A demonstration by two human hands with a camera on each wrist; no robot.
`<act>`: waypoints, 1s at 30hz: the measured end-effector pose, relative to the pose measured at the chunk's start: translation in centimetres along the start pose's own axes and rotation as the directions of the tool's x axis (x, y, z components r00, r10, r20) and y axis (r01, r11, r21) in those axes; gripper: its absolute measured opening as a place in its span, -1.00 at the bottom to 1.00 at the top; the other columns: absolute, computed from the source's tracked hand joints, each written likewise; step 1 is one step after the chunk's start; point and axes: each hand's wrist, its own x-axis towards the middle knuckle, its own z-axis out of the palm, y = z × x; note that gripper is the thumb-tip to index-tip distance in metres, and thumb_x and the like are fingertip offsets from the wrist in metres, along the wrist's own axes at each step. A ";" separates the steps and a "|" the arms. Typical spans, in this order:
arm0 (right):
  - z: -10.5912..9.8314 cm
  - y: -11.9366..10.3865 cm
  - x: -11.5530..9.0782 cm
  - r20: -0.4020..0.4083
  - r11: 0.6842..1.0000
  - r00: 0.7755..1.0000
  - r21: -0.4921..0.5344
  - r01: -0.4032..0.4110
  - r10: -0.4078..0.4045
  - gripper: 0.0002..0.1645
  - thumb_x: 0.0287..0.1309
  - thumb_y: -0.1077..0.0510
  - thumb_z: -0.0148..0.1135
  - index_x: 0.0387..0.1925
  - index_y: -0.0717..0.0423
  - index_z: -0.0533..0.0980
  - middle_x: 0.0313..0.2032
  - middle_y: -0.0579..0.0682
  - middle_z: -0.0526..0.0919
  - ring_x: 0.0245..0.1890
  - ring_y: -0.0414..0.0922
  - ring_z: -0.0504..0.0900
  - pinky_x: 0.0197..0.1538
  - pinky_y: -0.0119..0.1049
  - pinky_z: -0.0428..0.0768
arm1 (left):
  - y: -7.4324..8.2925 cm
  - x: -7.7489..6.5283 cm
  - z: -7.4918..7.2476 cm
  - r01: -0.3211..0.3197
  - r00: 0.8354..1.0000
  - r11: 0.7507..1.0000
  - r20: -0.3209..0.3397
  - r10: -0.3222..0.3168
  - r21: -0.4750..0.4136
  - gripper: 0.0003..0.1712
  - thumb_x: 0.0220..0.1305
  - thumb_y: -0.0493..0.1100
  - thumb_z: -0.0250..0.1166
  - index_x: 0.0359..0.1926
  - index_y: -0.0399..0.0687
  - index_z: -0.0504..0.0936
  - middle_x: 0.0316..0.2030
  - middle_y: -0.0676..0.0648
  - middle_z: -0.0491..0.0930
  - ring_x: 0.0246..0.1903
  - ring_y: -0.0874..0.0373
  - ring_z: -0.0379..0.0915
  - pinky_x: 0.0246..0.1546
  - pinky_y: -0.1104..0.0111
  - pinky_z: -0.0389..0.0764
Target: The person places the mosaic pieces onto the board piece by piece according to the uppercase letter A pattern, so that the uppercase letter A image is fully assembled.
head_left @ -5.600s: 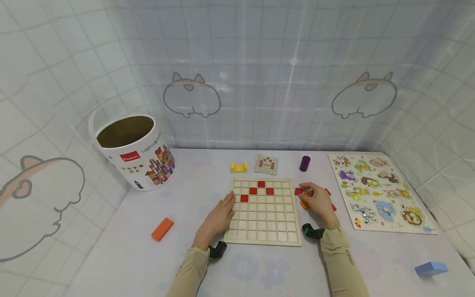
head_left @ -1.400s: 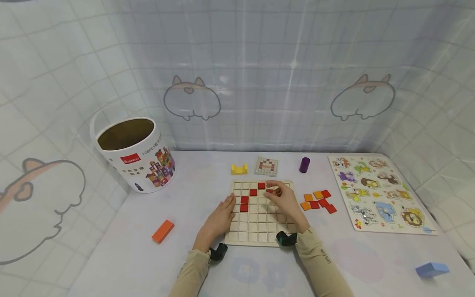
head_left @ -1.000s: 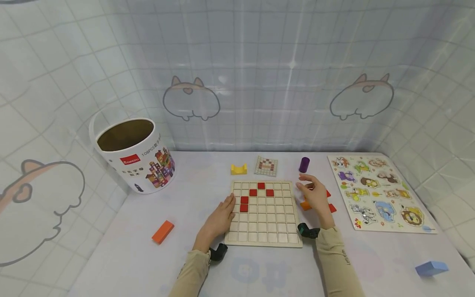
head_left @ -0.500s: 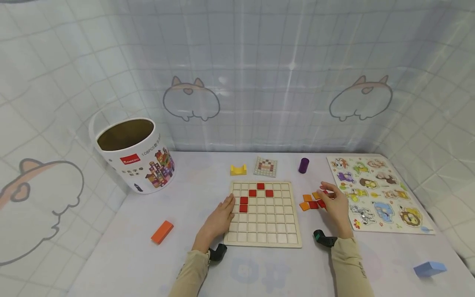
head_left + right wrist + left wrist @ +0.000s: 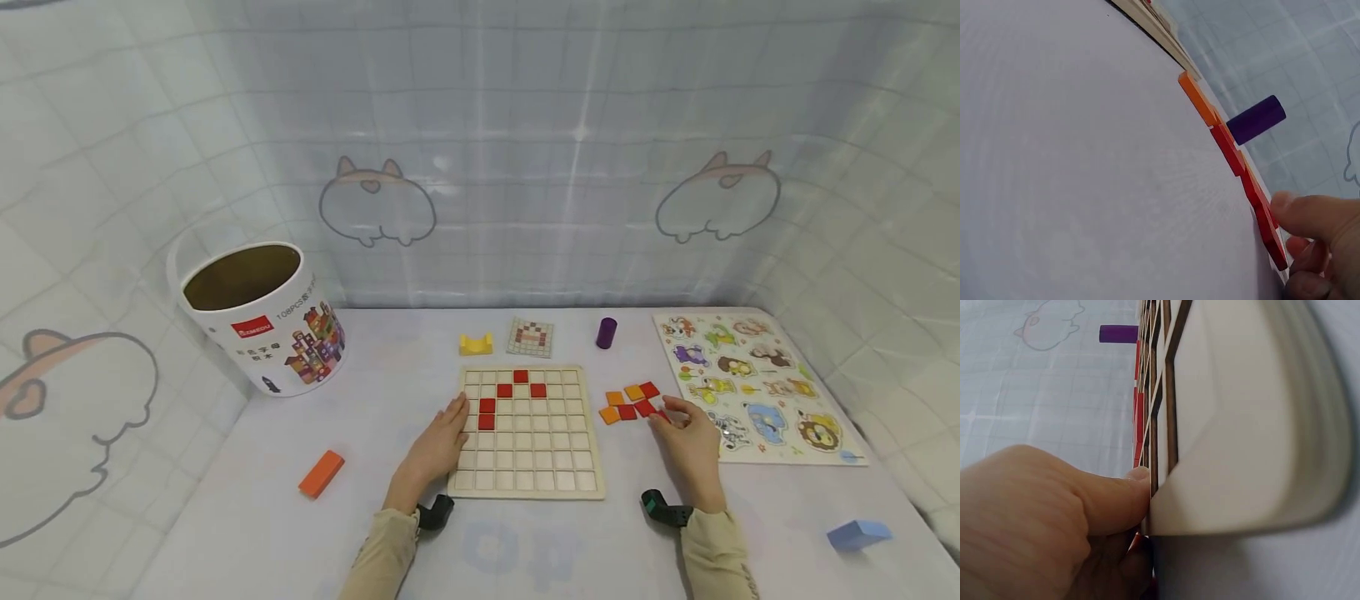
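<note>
My left hand rests along the left edge of a wooden grid board, fingers extended; in the left wrist view the thumb lies at the board's rim. Several red tiles sit in the board's upper left and middle squares. Right of the board lies a loose group of orange tiles and red tiles. At that group's right end my right hand pinches a red tile between thumb and fingertips, the tile partly hidden by the fingers in the head view.
Behind the board are a small pattern card, a yellow arch block and a purple cylinder. An animal puzzle lies right, with a blue block nearer. Left stand a white bucket and an orange block.
A further red tile now sits in the board's left column of tiles. My right hand has moved from the board rightward to the loose tiles' far end. My left hand stays at the board's edge.
</note>
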 end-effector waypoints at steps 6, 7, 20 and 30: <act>0.3 -0.5 -0.1 -0.016 0.999 1.000 -0.039 0.022 -0.023 -0.49 0.15 0.16 0.31 0.11 0.30 0.51 0.01 0.30 0.60 -0.14 0.04 0.51 -0.29 -0.51 0.39 | -0.1 -0.2 -0.1 -0.002 1.000 1.000 0.008 0.002 -0.011 -0.38 0.46 -0.23 0.00 0.44 -0.37 0.10 0.50 -0.26 0.01 0.48 -0.16 -0.02 0.49 -0.02 0.07; 0.4 -0.6 0.0 -0.020 0.999 0.999 -0.047 0.025 -0.026 -0.50 0.15 0.17 0.30 0.10 0.30 0.51 0.01 0.29 0.61 -0.11 0.06 0.52 -0.26 -0.51 0.39 | -0.1 -0.2 -0.1 -0.005 1.000 1.000 0.009 0.005 -0.014 -0.38 0.46 -0.24 0.00 0.44 -0.37 0.10 0.50 -0.26 0.01 0.48 -0.17 -0.02 0.49 -0.03 0.07; 0.7 -0.2 1.1 -0.014 0.990 0.995 -0.102 0.097 -0.099 -0.54 0.14 0.23 0.22 0.11 0.26 0.53 -0.01 0.28 0.63 -0.41 -0.09 0.47 -0.47 -0.50 0.36 | 0.0 -0.1 0.0 0.000 1.000 1.000 0.006 0.000 -0.013 -0.37 0.46 -0.23 0.01 0.45 -0.36 0.10 0.50 -0.25 0.01 0.48 -0.16 -0.02 0.49 -0.03 0.07; 0.8 -0.5 1.1 0.005 0.999 1.000 -0.043 0.031 -0.031 -0.49 0.20 0.16 0.21 0.16 0.28 0.46 0.06 0.29 0.57 -0.08 0.09 0.52 -0.29 -0.48 0.44 | 0.2 -0.2 -0.2 0.011 1.000 1.000 0.002 -0.011 -0.005 -0.38 0.46 -0.24 0.01 0.44 -0.37 0.12 0.49 -0.26 0.03 0.48 -0.16 -0.01 0.49 -0.01 0.07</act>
